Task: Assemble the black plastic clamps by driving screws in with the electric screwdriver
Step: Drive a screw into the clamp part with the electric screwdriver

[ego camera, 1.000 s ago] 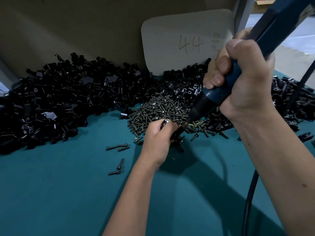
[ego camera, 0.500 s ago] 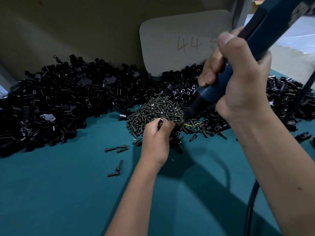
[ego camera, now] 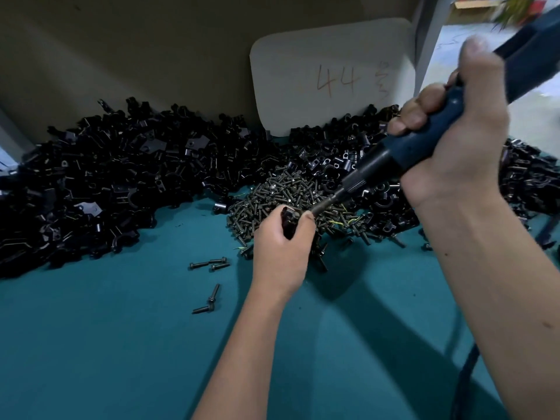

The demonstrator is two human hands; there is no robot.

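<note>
**Screwdriver angled down onto a held clamp**

The right hand gripped the electric screwdriver, fingers wrapped round its blue body. Its long axis slanted from the upper right down to the lower left, the bit tip meeting the black plastic clamp pinched in the left hand near the desk's middle. Behind lay one mound of screws, between two heaps of clamp parts along the far edge. Five loose screws lay apart toward the left: three in one cluster, two nearer the front. A card marked "44" leaned at the back.
</note>
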